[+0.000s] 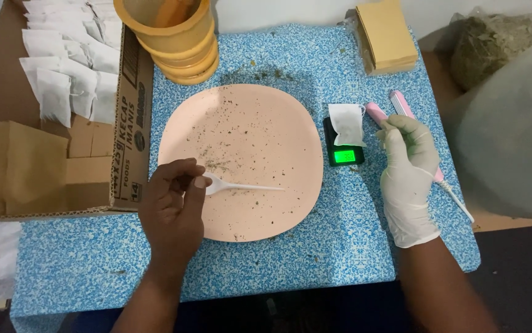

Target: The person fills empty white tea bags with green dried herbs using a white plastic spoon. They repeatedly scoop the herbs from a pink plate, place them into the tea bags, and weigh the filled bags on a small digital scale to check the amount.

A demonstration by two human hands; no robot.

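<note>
My bare left hand (pixel 170 213) pinches one end of a white plastic spoon (pixel 247 187) that lies across a pink plate (pixel 260 123) dusted with dried leaf crumbs. My right hand (pixel 408 166), in a white glove, is closed around a pink two-pronged hand tool (pixel 377 112) with a thin white cord. Just left of that hand, a small black scale (pixel 345 156) with a lit green display carries a white filter sachet (pixel 346 123).
A cardboard box (pixel 131 123) at the left holds several white sachets (pixel 69 74) and brown envelopes (pixel 19 166). Stacked orange cups (pixel 176 43) stand behind the plate. More brown envelopes (pixel 386 34) and a bag of dried leaves (pixel 494 37) sit at the back right on the blue speckled mat (pixel 340 234).
</note>
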